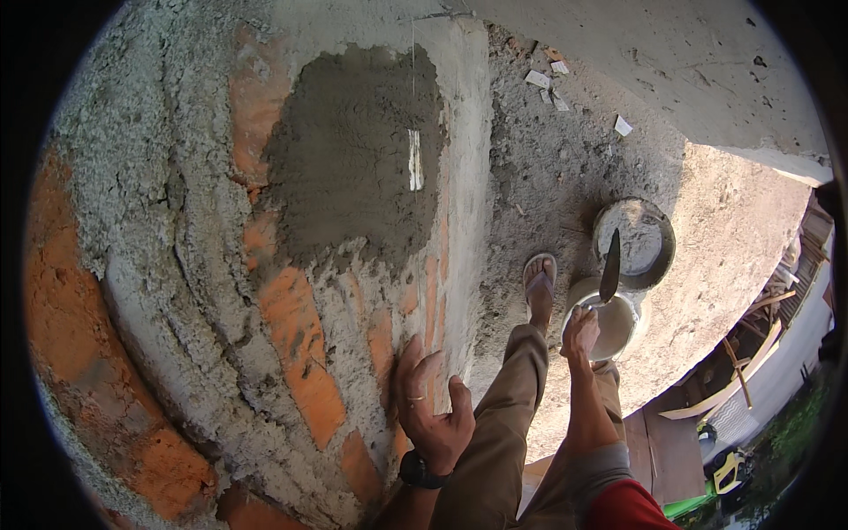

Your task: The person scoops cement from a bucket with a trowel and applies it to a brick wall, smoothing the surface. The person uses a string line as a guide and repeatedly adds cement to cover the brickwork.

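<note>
A rough brick wall (301, 348) with orange brick showing through mortar fills the left side, and a patch of wet dark grey mortar (346, 168) covers its upper part. My left hand (427, 411) is near the wall below that patch, fingers apart and slightly curled, holding nothing. My right hand (579, 332) grips a trowel (610, 265) by its handle, blade pointing up over two round containers. The farther container (656, 216) holds pale grey material; the nearer one (617, 342), partly behind the trowel and hand, has pale contents.
My sandalled foot (541, 281) stands on rough ground (539, 177) scattered with small white scraps (623, 125). A concrete ledge (707, 75) crosses the top right. Loose wooden boards (742, 371), a brown panel (662, 450) and a yellow-handled tool (727, 474) lie at the lower right.
</note>
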A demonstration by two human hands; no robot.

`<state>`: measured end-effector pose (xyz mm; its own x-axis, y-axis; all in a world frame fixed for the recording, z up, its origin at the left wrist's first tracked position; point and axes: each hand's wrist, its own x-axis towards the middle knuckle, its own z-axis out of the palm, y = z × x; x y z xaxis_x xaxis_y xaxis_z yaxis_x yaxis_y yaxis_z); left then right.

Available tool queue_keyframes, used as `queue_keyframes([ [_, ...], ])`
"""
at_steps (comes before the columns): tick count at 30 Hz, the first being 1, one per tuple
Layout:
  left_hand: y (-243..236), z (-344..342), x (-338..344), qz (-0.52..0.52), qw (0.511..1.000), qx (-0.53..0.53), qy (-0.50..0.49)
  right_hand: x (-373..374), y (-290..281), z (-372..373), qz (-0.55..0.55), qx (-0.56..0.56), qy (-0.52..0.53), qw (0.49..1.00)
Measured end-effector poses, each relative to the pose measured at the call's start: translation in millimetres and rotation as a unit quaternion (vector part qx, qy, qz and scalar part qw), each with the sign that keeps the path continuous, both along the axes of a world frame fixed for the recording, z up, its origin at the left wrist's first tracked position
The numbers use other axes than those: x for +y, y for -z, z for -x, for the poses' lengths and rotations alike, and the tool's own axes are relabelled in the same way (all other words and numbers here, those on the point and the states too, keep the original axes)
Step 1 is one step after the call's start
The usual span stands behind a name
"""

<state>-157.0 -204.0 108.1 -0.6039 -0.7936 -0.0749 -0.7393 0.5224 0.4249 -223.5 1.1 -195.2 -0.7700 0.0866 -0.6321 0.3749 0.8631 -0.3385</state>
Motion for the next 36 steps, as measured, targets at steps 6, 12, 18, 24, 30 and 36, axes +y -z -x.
queue_keyframes([
  [6,-1,-1,-1,-0.025,0.999,-0.024,-0.002,-22,2,-13,-0.030,-0.080,0.074,0.994],
  [12,-1,-2,1,-0.023,0.999,-0.028,-0.005,-1,11,-36,0.048,-0.069,0.214,0.973],
  [18,0,1,1,-0.007,1.000,0.015,-0.023,-30,-55,-26,0.145,0.042,0.403,0.903],
  [24,2,-5,-1,-0.032,0.998,0.041,-0.018,-133,-180,4,0.475,-0.056,0.190,0.857],
  [30,6,-8,1,-0.026,0.997,0.067,-0.034,-222,-234,42,0.554,-0.031,0.031,0.831],
  [36,5,-7,2,-0.040,0.994,0.098,-0.039,-248,-243,73,0.565,-0.059,0.096,0.817],
])
